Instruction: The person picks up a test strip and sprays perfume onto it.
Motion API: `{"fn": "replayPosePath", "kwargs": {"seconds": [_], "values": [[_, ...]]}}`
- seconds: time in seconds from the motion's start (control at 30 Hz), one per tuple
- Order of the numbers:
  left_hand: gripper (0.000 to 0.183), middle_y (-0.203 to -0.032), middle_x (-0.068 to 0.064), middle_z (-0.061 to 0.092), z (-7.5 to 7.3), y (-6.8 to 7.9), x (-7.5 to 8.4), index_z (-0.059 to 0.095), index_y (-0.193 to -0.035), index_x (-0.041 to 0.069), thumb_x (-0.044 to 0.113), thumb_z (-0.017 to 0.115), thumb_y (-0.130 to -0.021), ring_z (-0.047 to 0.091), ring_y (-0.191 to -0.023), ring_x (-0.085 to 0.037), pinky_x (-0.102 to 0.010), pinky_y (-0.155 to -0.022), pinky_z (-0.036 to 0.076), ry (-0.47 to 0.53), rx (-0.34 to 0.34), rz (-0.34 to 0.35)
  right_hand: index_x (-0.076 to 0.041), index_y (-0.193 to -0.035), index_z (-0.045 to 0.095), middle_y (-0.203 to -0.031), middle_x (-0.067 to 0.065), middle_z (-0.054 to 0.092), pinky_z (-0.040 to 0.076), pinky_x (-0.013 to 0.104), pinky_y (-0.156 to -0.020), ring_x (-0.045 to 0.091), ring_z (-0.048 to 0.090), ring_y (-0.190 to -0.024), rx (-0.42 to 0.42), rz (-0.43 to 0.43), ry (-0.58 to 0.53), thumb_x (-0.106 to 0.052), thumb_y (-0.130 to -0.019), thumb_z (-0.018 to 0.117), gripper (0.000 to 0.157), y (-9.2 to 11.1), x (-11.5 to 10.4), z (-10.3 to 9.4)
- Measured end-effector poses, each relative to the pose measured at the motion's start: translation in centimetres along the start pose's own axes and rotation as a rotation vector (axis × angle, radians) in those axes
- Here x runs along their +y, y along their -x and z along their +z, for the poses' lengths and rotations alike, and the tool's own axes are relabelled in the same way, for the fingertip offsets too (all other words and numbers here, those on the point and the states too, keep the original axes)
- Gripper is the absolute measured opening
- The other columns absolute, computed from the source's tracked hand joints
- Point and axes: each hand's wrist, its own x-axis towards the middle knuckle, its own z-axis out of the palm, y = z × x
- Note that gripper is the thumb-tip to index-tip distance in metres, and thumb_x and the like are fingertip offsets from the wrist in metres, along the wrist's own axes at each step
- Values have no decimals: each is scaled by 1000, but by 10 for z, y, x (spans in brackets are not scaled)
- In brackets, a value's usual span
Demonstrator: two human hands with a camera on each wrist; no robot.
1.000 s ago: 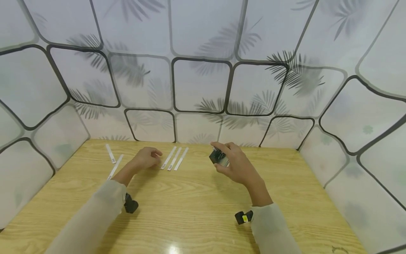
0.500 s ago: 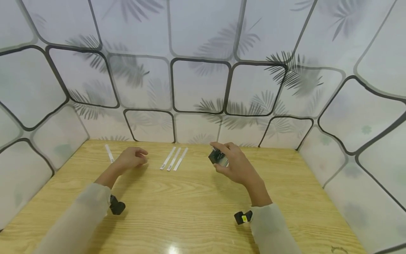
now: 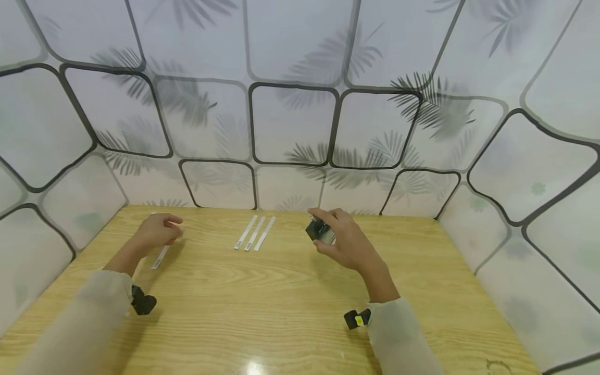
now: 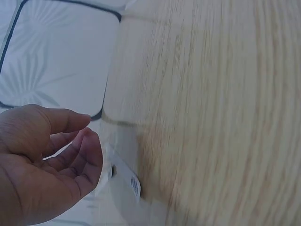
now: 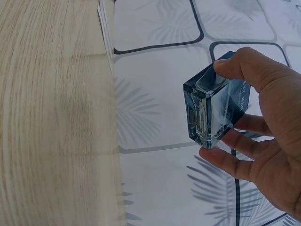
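My right hand holds a small faceted glass perfume bottle above the table, thumb on one side and fingers on the other. The glass is clear at one end and dark blue over the rest. At the left, my left hand hovers over two white paper test strips, its fingers loosely bent with nothing between them. One strip pokes out below the hand; the other is mostly hidden behind it. In the left wrist view a printed strip end shows just past the fingertips.
Three more white strips lie side by side, slanted, between the hands near the back of the wooden table. A patterned white cloth wall encloses the table at the back and sides. Black wrist cameras sit at both cuffs.
My left hand has moved left, away from the three side-by-side strips and over the pair at the left. My right hand keeps holding the perfume bottle in nearly the same place.
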Motion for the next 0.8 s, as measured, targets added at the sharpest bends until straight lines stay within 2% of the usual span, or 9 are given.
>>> {"fn": "replayPosePath", "kwargs": {"seconds": [0.17, 0.37, 0.53, 0.67, 0.8], "values": [[53, -130, -39, 53, -12, 3, -13, 40, -143, -19, 9, 55, -100, 68, -90, -25, -31, -77, 61, 18, 62, -43, -21, -153, 47, -120, 13, 59, 54, 48, -86, 27, 58, -105, -7, 5, -2, -21, -91, 79, 70, 0, 0, 0], [51, -113, -32, 65, -20, 5, -26, 45, -138, -20, 8, 58, -97, 68, -74, -16, -30, -66, 59, 21, 158, -68, -20, -154, 47, -120, 13, 59, 54, 47, -85, 27, 58, -104, -7, 6, -4, -20, -91, 80, 71, 0, -2, -2], [53, -105, -25, 69, -24, 5, -33, 47, -136, -20, 10, 62, -96, 69, -71, -13, -28, -65, 60, 45, 185, -88, -20, -153, 48, -121, 14, 59, 54, 48, -86, 28, 58, -106, -10, 11, -1, -20, -90, 80, 71, 0, -2, -2], [56, -108, -30, 68, -24, 2, -38, 47, -135, -19, 14, 68, -95, 70, -71, -14, -28, -64, 60, 29, 192, -92, -20, -153, 48, -121, 13, 59, 54, 48, -86, 28, 58, -106, -9, 11, 0, -19, -90, 80, 71, -1, -2, -1], [64, -120, -37, 63, -23, -4, -43, 48, -134, -17, 22, 76, -91, 70, -70, -16, -27, -63, 57, -74, 202, -74, -19, -153, 49, -119, 13, 59, 54, 47, -84, 27, 58, -104, -7, 7, -2, -18, -89, 81, 71, -1, -2, -1]]}}
